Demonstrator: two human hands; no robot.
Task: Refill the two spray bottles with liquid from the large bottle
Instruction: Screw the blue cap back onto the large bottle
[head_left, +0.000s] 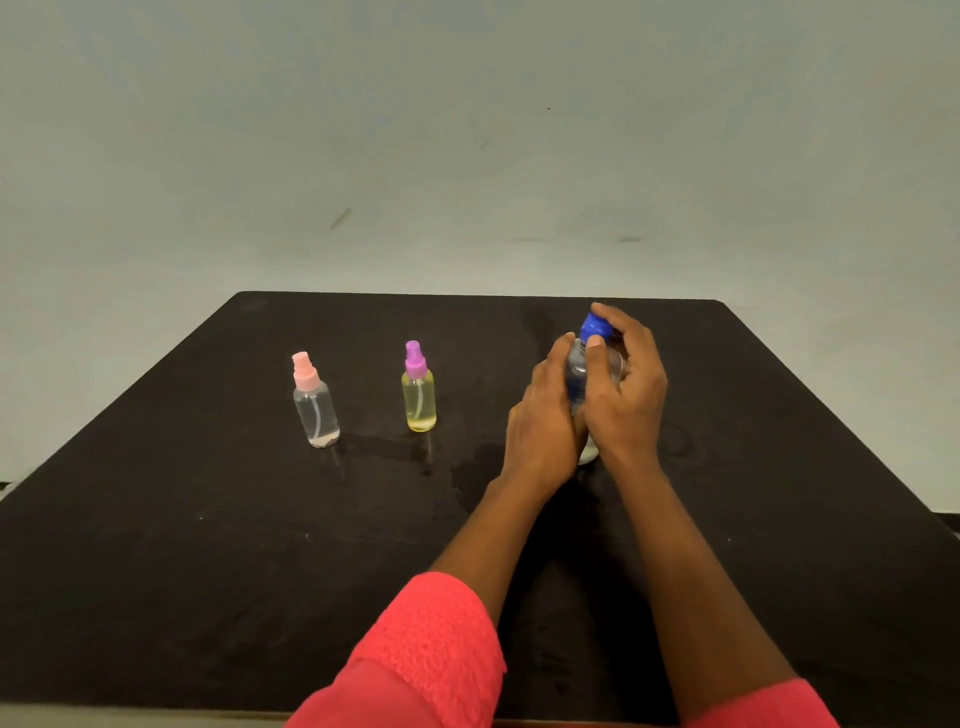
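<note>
A large clear bottle (577, 375) with a blue cap (595, 326) stands on the black table (208, 545) at the right. My left hand (543, 426) wraps around its body. My right hand (626, 387) has its fingers closed around the blue cap. Most of the bottle is hidden behind both hands. Left of them stand two small spray bottles, upright and apart. The yellow one with a purple sprayer (418, 389) holds pale yellow liquid. The clear one with a pink sprayer (315, 402) is at the far left, with only a little liquid at its bottom.
Dark wet-looking patches (467, 467) lie on the table between the yellow bottle and my left hand. A plain grey wall (467, 156) rises behind the table's far edge. Red sleeves cover both forearms near the front edge.
</note>
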